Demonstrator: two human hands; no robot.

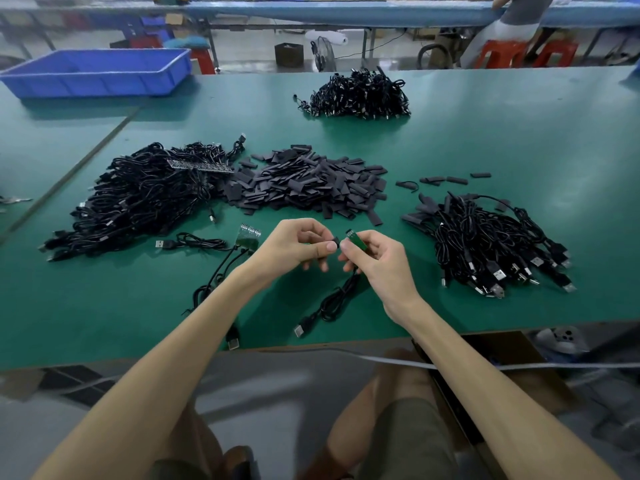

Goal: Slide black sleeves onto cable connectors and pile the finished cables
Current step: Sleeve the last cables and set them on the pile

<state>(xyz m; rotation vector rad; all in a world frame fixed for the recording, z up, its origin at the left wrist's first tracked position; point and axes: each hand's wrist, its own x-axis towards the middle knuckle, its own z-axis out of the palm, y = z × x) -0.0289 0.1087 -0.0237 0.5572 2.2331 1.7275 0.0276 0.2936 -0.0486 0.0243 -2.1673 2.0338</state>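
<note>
A short black sleeve (333, 243) is pinched between thumb and forefinger of the left hand (298, 245), whose grip is clamped on it. A small green connector board (354, 237), at the end of a thin black cable (334, 299), is clamped in the grip of the right hand (375, 258). Sleeve and board are held just beside each other above the green bench (485, 140), onto which the cable trails. A heap of loose black sleeves (304, 185) is seen beyond the hands, a large tangle of black cables (138, 199) to the left, and a smaller cable pile (491, 244) to the right.
</note>
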